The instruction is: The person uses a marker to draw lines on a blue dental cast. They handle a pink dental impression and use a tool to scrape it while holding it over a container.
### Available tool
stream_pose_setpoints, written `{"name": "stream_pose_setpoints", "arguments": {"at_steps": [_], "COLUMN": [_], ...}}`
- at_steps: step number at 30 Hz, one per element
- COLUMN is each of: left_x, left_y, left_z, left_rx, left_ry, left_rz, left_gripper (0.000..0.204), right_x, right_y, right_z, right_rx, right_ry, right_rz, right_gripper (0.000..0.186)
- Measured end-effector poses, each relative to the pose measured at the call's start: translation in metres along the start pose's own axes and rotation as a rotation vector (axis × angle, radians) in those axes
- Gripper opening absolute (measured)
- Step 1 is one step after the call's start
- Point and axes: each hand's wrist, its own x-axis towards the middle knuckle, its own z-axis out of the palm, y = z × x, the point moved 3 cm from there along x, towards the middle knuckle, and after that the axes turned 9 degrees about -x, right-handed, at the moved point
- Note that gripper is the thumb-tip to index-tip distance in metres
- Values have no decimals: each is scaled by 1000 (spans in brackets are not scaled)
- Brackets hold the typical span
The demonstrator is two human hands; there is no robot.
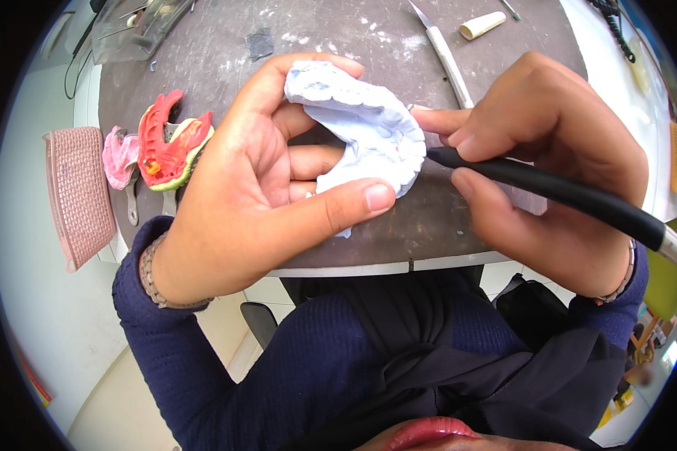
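Note:
A pale blue plaster dental cast (387, 124), horseshoe-shaped with a row of teeth along its edge, is gripped by my left hand (259, 177). My left thumb presses on its near side and the fingers reach around behind and under it. My right hand (553, 139) holds a black pen-shaped rotary handpiece (557, 184) with a metallic rear end. The handpiece's front end points at the right edge of the cast, close against it; whether they touch I cannot tell. My right index fingertip is beside the cast's rim.
Left of my hand lie a red and yellow-green dental impression (169, 146) and a pink impression (120, 158) on metal trays. A pink woven basket (79, 195) stands at the table's left edge, a clear box (132, 34) behind. A white-handled knife (449, 68) and cream cylinder (483, 25) lie at the back.

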Motion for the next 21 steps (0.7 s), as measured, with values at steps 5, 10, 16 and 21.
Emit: {"name": "stream_pose_setpoints", "arguments": {"at_steps": [5,10,16,21], "left_x": [1,1,1,0], "left_y": [-1,-1,-1,-2], "left_z": [-4,-5,-4,-4], "left_rx": [-16,-24,-37,-46], "left_ry": [1,-10,-13,-6], "left_rz": [-22,-20,-2,5], "left_gripper": [74,70,68,69], "right_x": [11,17,20,20], "right_y": [-18,-29,-36,-38], "right_z": [3,5,7,8], "right_rx": [-73,-142,-163,-153], "right_ry": [6,-27,-15,-6], "right_rz": [63,97,114,141], "right_gripper": [16,15,15,15]}}
